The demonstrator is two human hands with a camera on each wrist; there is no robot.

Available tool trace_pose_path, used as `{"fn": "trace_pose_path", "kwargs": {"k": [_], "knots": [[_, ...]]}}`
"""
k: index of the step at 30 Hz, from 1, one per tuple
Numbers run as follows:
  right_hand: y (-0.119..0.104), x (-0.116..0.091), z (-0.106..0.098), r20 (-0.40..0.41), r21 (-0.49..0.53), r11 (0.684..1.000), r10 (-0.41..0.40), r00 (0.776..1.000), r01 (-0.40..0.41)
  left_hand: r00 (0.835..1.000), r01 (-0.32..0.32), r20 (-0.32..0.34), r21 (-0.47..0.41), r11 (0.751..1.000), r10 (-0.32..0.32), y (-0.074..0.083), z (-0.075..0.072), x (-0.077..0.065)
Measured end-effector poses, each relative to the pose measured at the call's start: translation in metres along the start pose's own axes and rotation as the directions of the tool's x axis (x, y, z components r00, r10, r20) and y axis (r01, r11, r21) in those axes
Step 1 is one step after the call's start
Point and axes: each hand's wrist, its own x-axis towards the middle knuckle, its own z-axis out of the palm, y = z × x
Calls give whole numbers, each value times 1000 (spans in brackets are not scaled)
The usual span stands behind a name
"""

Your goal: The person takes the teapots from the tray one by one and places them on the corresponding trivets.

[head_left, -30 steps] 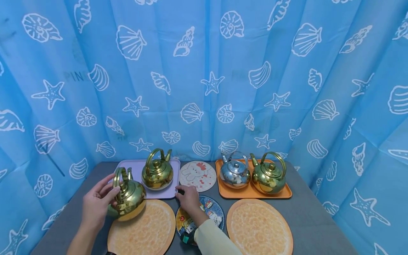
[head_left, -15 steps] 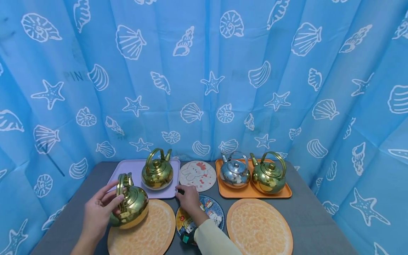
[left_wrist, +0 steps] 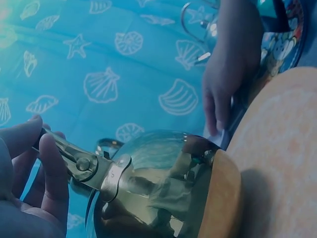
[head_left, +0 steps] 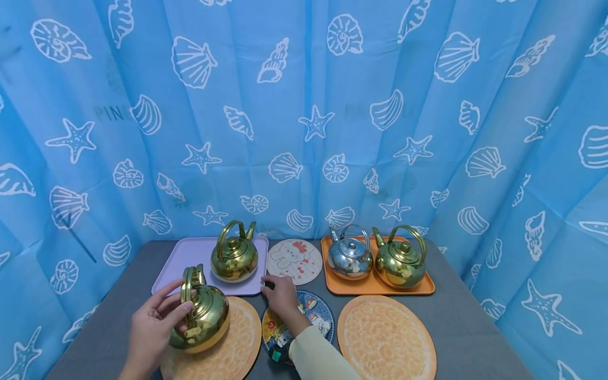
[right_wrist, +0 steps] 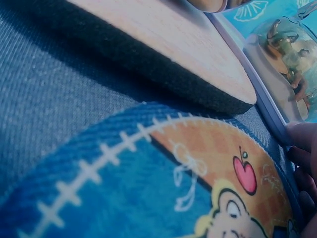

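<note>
My left hand (head_left: 159, 322) grips the arched handle of a shiny gold kettle (head_left: 209, 316), its spout pointing away. Close up in the left wrist view, thumb and fingers pinch the handle, and the kettle's base (left_wrist: 223, 198) hangs close over a round bread-patterned mat (head_left: 242, 338). My right hand (head_left: 282, 298) pinches the front right corner of a lilac tray (head_left: 190, 258). In the right wrist view its fingers (right_wrist: 304, 136) lie at the tray's rim (right_wrist: 270, 111). A second gold kettle (head_left: 235, 258) stands on that tray's right part.
An orange tray (head_left: 339, 287) holds a silver kettle (head_left: 350, 258) and another gold kettle (head_left: 401, 266). Between the trays lies a round rabbit mat (head_left: 294, 264). Under my right forearm is a blue cartoon mat (head_left: 325, 311). Another bread-patterned mat (head_left: 387, 338) lies right. A blue shell-print curtain (head_left: 304, 105) hangs behind.
My left hand has carried the gold kettle toward me and slightly right, farther over the left bread-patterned mat and away from the lilac tray. The right hand stays at the tray's corner.
</note>
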Motion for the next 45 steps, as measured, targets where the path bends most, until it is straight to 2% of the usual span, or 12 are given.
{"fn": "trace_pose_path", "kwargs": {"k": [5,12,17,31,40,45], "knots": [[-1,0,0,3,1,1000,-3,1000,3,1000,-25,0,23,999,25,0,4,-8],[-1,1,0,0,5,1000,15,1000,-15,999,-19,-38,92,996,23,2,11,-17],[0,0,1,4,3,1000,16,1000,-16,998,-26,-47,97,995,30,2,17,-21],[-1,-1,-1,8,-3,1000,5,1000,-5,994,80,-80,140,987,-70,4,22,-26],[1,-1,0,-1,-8,1000,-7,1000,7,990,103,-113,174,979,-85,4,26,-29],[2,0,0,-14,-14,1000,-26,1000,26,992,77,-108,184,980,-58,3,27,-31]]}}
